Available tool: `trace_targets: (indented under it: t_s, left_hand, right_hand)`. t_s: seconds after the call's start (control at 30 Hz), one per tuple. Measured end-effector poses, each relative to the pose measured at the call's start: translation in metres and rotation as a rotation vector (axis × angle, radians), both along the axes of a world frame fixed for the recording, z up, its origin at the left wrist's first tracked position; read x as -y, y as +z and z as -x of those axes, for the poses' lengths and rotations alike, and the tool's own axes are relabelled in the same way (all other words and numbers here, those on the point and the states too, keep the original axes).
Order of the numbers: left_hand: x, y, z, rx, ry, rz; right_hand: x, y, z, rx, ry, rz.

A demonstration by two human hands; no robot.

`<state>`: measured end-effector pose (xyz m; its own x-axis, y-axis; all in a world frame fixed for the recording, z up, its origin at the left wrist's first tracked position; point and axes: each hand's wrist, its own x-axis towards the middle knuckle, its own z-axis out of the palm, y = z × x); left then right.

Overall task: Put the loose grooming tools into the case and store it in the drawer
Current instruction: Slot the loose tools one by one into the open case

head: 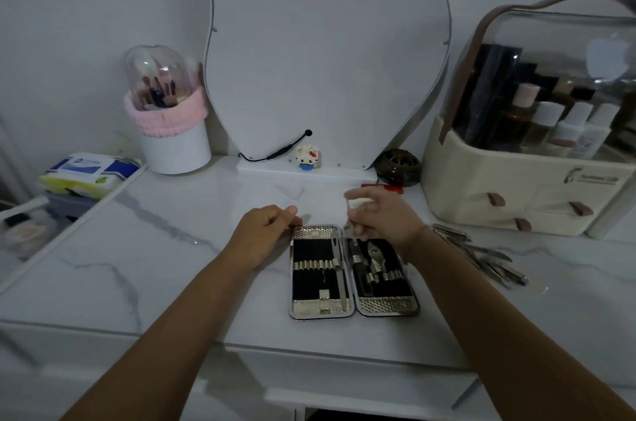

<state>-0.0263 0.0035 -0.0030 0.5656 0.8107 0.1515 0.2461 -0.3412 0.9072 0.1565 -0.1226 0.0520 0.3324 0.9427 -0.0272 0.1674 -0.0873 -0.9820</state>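
Case [354, 271] lies open flat on marble surface [172, 248], near centre. Left hand [265, 228] grip closed, resting on case's far-left corner. Right hand [382, 214] above right half, fingers pinching small metal tool [349, 229]. Loose tools [481, 257] piled right of case, near organizer box [516, 186].

- Tabletop [179, 248]: white marble w/ grey veins.
- Case [354, 271], open, near centre: black lining, silver cross-hatch ends, silver tools in loops.
- Loose tools [481, 253], right: silver.
- Brush holder [175, 148], far left: white, pink fluffy band, clear dome.
- Wipes pack [89, 174], left: blue, white, yellow.
- Figurine [308, 155], far centre: white, blue base, red bow.
- Organizer [523, 186], right: cream, brown strap & pulls, clear lid.
- Cable [282, 150]: black.
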Motion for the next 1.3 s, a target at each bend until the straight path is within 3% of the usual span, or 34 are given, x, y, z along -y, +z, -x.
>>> trace_targets:
  t_s: [0.27,0.83,1.3]
  left_hand:
    - [-0.001,0.002,0.0,-0.061,0.033,-0.105]
    - [-0.003,0.003,0.001,-0.121,0.077,-0.158]
    - [0.0,0.006,0.001,-0.067,0.071,-0.072]
  right_hand:
    - [-0.044,-0.013,0.039,0.02,0.025,0.023]
    - [-0.05,-0.019,0.042,0.22,0.152,0.131]
    - [-0.045,-0.02,0.043,0.294,0.148,0.136]
